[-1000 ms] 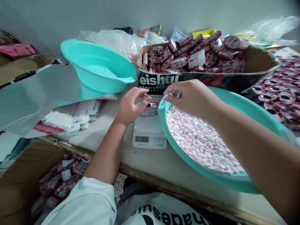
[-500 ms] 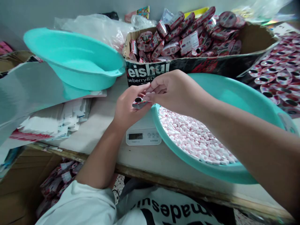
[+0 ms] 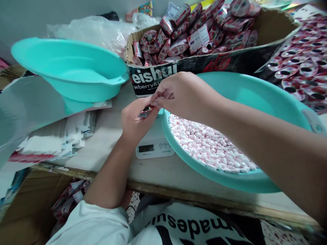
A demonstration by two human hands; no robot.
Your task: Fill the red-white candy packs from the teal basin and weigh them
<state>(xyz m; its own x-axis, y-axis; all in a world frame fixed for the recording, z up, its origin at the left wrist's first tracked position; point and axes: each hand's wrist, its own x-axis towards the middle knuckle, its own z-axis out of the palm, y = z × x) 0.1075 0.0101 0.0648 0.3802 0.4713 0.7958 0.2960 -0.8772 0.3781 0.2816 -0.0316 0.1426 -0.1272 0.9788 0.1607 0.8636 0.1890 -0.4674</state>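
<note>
My left hand (image 3: 134,120) is closed around a small red and white candy packet (image 3: 144,112), held just above the white digital scale (image 3: 154,145). My right hand (image 3: 178,95) pinches at the top of that same packet, fingers pressed together. Right beside both hands sits a large teal basin (image 3: 255,98) filled with small pink and white candies (image 3: 206,144). The packet is mostly hidden by my fingers.
A cardboard box (image 3: 204,64) full of red packets stands behind the hands. An empty teal basin (image 3: 71,69) rests at the left on a silver sheet (image 3: 28,105), above white slips (image 3: 58,136). More packets lie at the far right (image 3: 301,68) and in a floor box (image 3: 68,200).
The packet came off the scale into my left hand, and my right hand closed in on it. Both hands now meet over the scale; the view shifted down and right.
</note>
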